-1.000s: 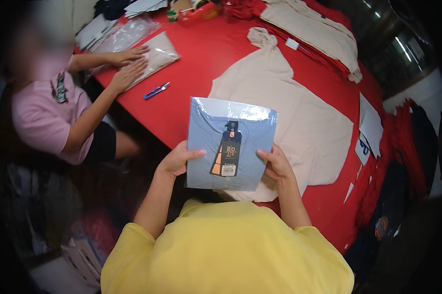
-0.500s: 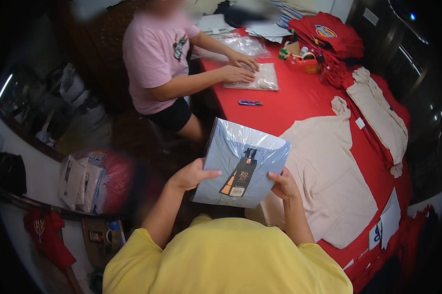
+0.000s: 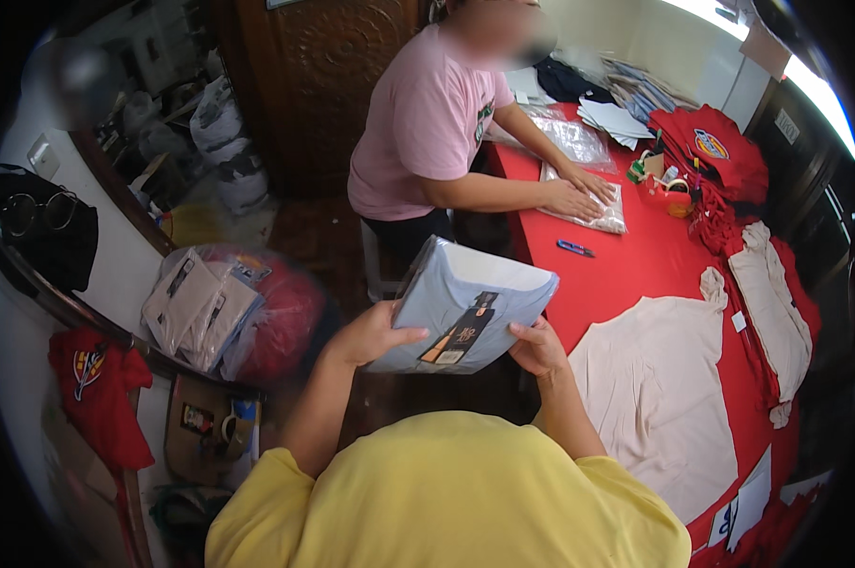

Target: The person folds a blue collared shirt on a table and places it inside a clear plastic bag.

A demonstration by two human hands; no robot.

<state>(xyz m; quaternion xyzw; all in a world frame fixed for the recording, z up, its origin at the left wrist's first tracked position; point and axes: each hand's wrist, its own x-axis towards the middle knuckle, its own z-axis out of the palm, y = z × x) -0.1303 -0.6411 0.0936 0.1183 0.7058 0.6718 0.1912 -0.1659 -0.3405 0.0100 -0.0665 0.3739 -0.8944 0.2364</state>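
Note:
Between my two hands is a folded light-blue shirt [image 3: 434,305] in a clear plastic bag, tilted, a white sheet showing at its far end. A dark hang tag [image 3: 462,331] lies on its front. My left hand [image 3: 378,335] grips the left edge, thumb on top and fingers hidden underneath. At the right edge, my right hand [image 3: 539,346] holds it with the thumb over the front. To the right, a beige shirt [image 3: 669,379] is spread on the red-covered table [image 3: 579,289]. Across from me, a person in a pink shirt [image 3: 427,123] presses both hands on a bagged garment [image 3: 613,220].
Blue thread snips [image 3: 576,248] lie near the table's left edge. Beyond them are a tape holder [image 3: 669,199], red garments [image 3: 716,156] and another beige garment [image 3: 773,303]. Several bagged garments [image 3: 195,308] are piled at left, near a hanging red shirt [image 3: 101,398].
My view has turned left and up, so the table and the person appear farther right. The bagged shirt now tilts flatter, still in both hands.

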